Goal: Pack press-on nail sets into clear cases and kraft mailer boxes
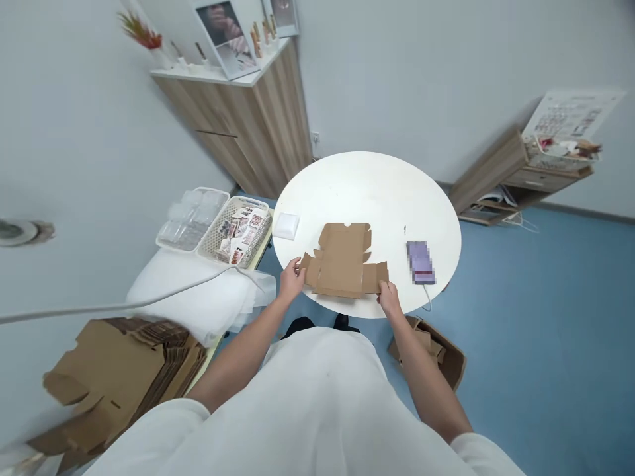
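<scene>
An unfolded brown cardboard box [342,258] lies on the round white table [367,192], its flaps spread to both sides. My left hand [292,280] pinches the left side flap at its outer edge. At the opposite side, my right hand [389,297] has its fingers closed on the lower corner of the right flap. To the left of the cardboard is a small white square packet [286,225]. A purple, blurred-out phone-like object [421,262] lies to the right, with a cable running off the table.
On my left, a side table carries a basket of printed packets [238,231], a basket of clear plastic boxes [193,218], white wrapping sheets [178,284] and stacked flat cardboard boxes [114,370]. An open carton [449,360] stands on the floor by my right arm. Wooden cabinets [258,125] line the wall.
</scene>
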A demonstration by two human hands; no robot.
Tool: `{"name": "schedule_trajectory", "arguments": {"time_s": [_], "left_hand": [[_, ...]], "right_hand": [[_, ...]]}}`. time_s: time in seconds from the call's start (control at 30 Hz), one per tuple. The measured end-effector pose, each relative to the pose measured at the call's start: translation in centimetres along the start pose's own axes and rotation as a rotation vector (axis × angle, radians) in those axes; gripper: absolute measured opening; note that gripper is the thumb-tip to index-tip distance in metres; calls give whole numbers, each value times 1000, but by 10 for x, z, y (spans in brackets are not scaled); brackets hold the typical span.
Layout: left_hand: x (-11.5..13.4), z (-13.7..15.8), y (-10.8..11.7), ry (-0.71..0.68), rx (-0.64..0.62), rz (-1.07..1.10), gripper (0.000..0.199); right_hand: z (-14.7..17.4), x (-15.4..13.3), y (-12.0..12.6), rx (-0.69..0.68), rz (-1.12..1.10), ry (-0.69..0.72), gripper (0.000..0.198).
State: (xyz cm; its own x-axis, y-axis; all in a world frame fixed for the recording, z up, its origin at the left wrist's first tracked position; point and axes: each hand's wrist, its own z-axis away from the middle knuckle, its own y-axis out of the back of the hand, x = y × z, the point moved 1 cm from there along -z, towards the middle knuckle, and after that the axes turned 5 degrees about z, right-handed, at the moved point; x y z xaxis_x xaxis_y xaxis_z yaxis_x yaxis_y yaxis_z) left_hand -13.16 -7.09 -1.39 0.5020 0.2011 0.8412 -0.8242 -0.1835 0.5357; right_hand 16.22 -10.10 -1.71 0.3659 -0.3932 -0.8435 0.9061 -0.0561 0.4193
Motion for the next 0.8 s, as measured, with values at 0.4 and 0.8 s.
{"name": "schedule_trajectory", "arguments": {"time_s": [0.4, 0.8], "left_hand": [[-11, -36, -33, 179, -82, 164, 36], [8, -10, -49, -426, -292, -339, 65]], "right_hand": [[-4, 14, -16, 160, -172, -189, 31], [26, 35, -21, 260, 359, -123, 83]]}}
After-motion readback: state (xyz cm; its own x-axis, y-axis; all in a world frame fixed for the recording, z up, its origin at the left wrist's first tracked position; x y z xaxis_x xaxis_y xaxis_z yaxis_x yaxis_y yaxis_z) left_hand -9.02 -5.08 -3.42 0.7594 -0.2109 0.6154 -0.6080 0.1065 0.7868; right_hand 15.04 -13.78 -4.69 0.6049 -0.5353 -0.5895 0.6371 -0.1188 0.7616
